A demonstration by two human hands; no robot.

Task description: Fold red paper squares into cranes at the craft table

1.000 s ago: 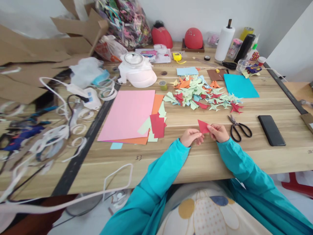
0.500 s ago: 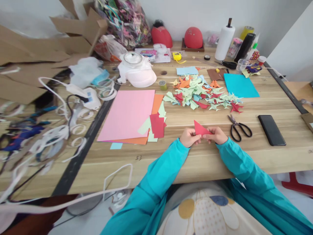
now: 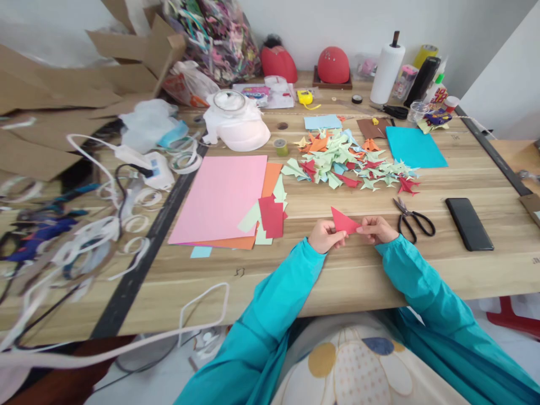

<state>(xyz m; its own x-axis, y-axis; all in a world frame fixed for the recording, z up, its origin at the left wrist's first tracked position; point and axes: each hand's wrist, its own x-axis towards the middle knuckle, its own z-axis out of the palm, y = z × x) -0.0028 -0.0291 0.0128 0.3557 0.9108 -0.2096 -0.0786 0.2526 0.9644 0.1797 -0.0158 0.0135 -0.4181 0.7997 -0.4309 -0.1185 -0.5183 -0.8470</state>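
A red paper triangle (image 3: 343,221) is held up between my two hands, above the near part of the table. My left hand (image 3: 324,236) pinches its left lower edge with the thumb on top. At the right corner, my right hand (image 3: 377,229) grips the paper between thumb and fingers. Beyond them lies a heap of folded paper cranes (image 3: 337,157) in green, orange, red and blue. Left of my hands are red paper pieces (image 3: 272,217) on pale green strips, overlapping a pink sheet (image 3: 223,197) with orange paper under it.
Black-handled scissors (image 3: 411,219) and a phone (image 3: 469,224) lie to the right. A blue-green sheet (image 3: 415,147) is at the back right. White cables and a power strip (image 3: 158,171) crowd the left side. A paper roll (image 3: 387,73) stands at the back.
My right hand has shifted slightly to the right, its fingers now at the triangle's outer corner. More of the red paper shows between my hands.
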